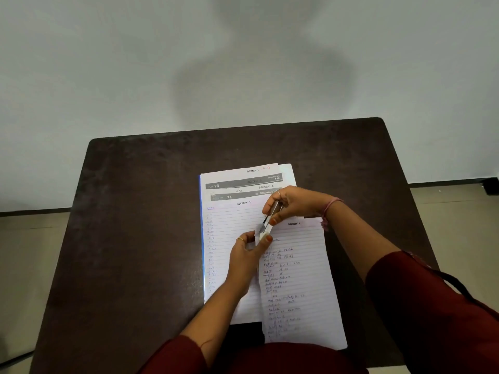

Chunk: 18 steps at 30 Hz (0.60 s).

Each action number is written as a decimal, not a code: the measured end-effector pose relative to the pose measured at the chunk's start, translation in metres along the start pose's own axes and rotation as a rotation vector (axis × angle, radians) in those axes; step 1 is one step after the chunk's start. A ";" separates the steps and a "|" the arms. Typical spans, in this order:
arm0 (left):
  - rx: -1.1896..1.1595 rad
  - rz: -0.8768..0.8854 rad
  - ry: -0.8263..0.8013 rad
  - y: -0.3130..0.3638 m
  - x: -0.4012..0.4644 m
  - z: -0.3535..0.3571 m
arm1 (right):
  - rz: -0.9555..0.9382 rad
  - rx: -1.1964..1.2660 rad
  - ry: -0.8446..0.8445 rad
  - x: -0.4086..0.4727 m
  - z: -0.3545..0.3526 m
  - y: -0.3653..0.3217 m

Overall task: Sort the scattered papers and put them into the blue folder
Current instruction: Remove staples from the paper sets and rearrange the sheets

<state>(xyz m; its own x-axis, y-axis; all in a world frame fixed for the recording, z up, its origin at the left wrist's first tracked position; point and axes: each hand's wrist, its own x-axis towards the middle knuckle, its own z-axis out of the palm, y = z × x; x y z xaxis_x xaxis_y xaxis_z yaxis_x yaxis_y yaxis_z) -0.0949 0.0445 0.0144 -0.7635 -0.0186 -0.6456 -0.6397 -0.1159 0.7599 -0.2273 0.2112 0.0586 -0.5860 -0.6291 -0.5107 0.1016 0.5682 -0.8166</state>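
Right hand [290,205] gripped pen [270,215], left hand [249,251] pinched cap [263,235] at 6 o'clock end, likely capping; papers [232,238] stacked on blue folder [201,225], loose sheet [299,279] at 4 o'clock.

A single head-worn wide-angle view looks forward and steeply down from the near edge of the dark tabletop [135,211] — close above it, facing the far edge and the wall [108,63] beyond.
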 end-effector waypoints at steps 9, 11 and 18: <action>-0.079 -0.069 -0.042 -0.013 -0.015 -0.007 | 0.032 0.235 0.096 -0.030 -0.007 0.003; -0.098 -0.072 -0.010 -0.013 -0.019 -0.006 | 0.029 0.280 0.193 -0.042 -0.007 0.006; -0.006 -0.049 0.005 -0.016 -0.034 -0.005 | 0.001 0.697 0.972 -0.084 0.034 0.047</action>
<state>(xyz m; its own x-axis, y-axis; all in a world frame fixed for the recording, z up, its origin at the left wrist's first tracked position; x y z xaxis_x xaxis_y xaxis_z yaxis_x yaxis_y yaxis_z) -0.0583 0.0418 0.0242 -0.7309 -0.0175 -0.6823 -0.6757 -0.1225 0.7269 -0.1454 0.2730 0.0537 -0.9179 0.2064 -0.3388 0.3401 -0.0305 -0.9399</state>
